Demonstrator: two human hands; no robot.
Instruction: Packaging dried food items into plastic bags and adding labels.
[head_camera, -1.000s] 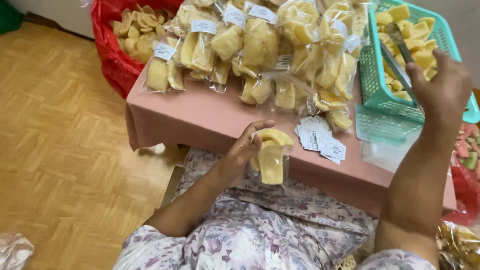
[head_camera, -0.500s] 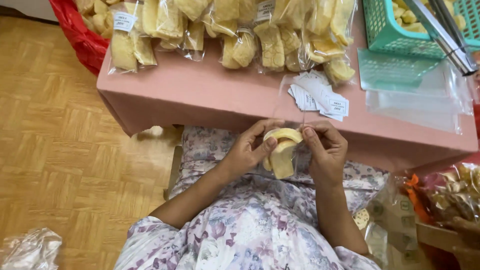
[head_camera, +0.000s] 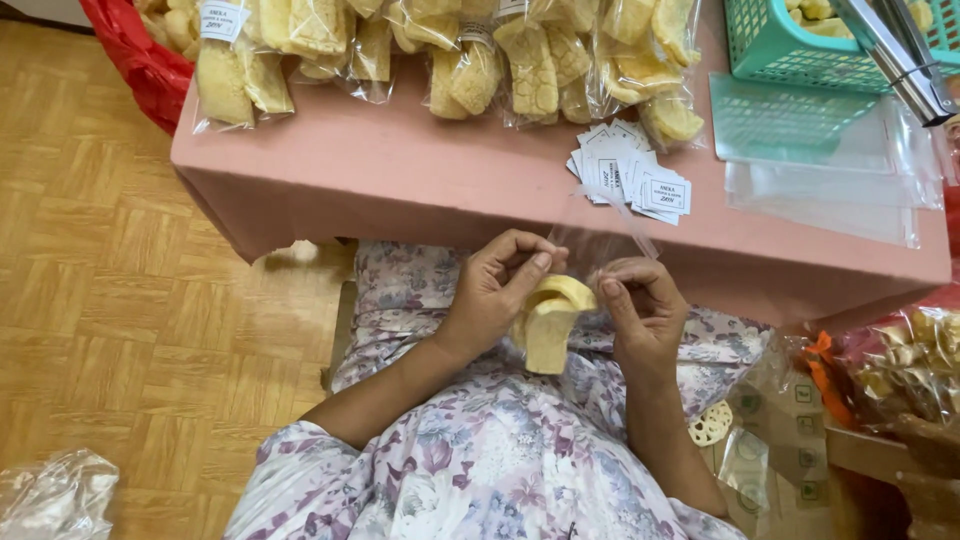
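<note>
Both hands are back together over the lap now, where a second ago the right one was way off at the teal basket (head_camera: 775, 60) with the tongs (head_camera: 895, 55). Left hand (head_camera: 492, 298) pinches the near side of the clear bag (head_camera: 590, 262), thumb and fingers closed on the plastic by the crackers. Right hand (head_camera: 640, 310) is pinched narrow on the other side of the bag mouth. So the bag sits between both hands, just near of the pink table (head_camera: 400, 180) edge, above the floral dress.

Looks to me like the filling part is done and this is the closing step: gathering the loose top. I'd guess the next move needs a label from the stack of paper labels (head_camera: 630, 170), which lies right there, far of the hands.

Count-wise: two or three pale yellow crackers (head_camera: 548, 322) inside the bag, hard to split them. Finished packs (head_camera: 470, 60) along the far edge, at least six, can't count exactly. One basket, one pair of tongs, one pile of empty bags (head_camera: 830, 190).
</note>
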